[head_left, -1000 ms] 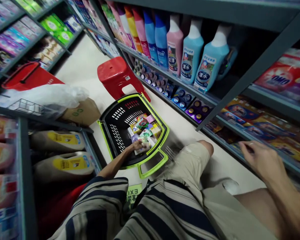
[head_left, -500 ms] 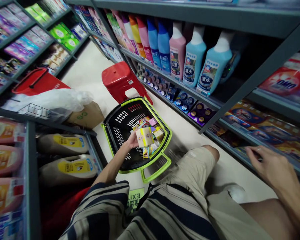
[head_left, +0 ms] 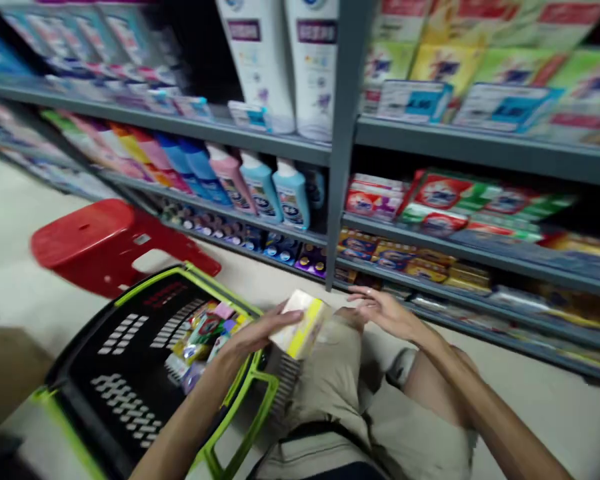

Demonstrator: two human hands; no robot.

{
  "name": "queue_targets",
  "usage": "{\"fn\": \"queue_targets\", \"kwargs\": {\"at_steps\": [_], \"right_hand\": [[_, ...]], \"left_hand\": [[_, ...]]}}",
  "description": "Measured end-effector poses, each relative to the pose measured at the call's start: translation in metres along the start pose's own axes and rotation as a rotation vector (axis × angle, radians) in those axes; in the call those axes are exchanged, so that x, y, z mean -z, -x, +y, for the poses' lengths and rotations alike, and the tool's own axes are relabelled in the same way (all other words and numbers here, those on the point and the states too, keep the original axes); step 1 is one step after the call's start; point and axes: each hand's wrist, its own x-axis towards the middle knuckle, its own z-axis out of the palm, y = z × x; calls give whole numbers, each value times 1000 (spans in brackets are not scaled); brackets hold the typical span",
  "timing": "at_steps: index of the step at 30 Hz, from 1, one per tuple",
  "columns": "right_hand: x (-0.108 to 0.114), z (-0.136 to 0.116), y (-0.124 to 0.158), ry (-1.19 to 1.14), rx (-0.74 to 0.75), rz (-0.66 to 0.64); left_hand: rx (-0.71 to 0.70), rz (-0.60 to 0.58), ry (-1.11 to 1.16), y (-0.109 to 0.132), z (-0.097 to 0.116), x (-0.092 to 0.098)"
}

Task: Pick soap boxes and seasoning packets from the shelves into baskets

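My left hand (head_left: 267, 327) grips a small white-and-yellow box (head_left: 300, 323), raised above the right rim of the black shopping basket. The basket (head_left: 75, 393) has a lime-green rim and handle and stands on the floor at my left. Several small colourful packets (head_left: 205, 333) lie inside it, some hidden by my left forearm. My right hand (head_left: 383, 310) is a little right of the box, above my knee. Its fingers are stretched out with nothing in them, close to the lowest shelf. Motion blurs the small print.
A red plastic stool (head_left: 85, 240) stands beyond the basket. Cleaner bottles (head_left: 263, 190) line the shelf ahead. Soap packs (head_left: 440, 193) fill the shelves to the right, behind a grey upright (head_left: 337, 200). A brown carton (head_left: 10, 373) is at the far left.
My left hand has lifted the box from over the basket and brought it rightward. My right hand has come in from the right towards it. The view has turned right towards the shelves.
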Motion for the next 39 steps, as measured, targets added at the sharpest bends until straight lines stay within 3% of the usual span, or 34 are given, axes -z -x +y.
{"fn": "queue_targets", "kwargs": {"at_steps": [3,6,9,13,15,17,20,24,28,33,36,39], "right_hand": [[-3,-12,4,-402,6,-109],[7,-17,21,-498,-12,-46],[33,-18,59,-550,-85,195],[65,-22,137,-526,-194,709],[73,-23,175,-537,-256,888],[80,-21,209,-563,-294,986],[93,-4,258,-601,-232,1094],[121,37,342,-642,-38,1238],[159,93,453,-645,15,1355],[222,168,582,-695,-19,1441],[264,199,638,-689,-50,1428],[306,219,678,-630,-25,1341]], "left_hand": [[72,-185,-164,-43,22,-71],[180,-344,-259,-77,40,-128],[251,-487,-192,-94,51,-167],[-33,-570,-150,-102,42,-224],[-170,-662,-212,-103,24,-265],[-240,-714,-291,-106,1,-311],[-302,-652,-340,-120,-29,-384],[-296,-683,-340,-143,-67,-486],[-305,-751,-358,-160,-130,-604],[-193,-776,-413,-174,-208,-747],[-181,-769,-432,-180,-229,-811],[-193,-769,-436,-186,-233,-858]]}}
